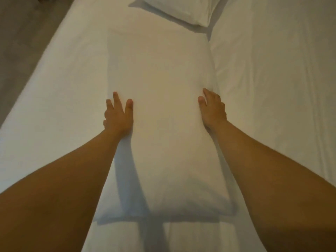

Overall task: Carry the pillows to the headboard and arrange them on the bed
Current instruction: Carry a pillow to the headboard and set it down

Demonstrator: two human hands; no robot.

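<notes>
White sheets cover the wide bed beneath us, grey floor off to our left. We've got a long white rectangular pillow lying lengthwise on the sheet, our left hand flat against its left edge, fingers spread, our right hand pressing its right edge, fingers straight. Up ahead, a second white pillow lies apart.

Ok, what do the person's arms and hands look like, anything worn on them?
Both forearms are bare as far as the frame shows: no sleeves. The left hand and right hand carry no gloves, and no watch, bracelet or ring is visible, though the picture is slightly soft.
</notes>
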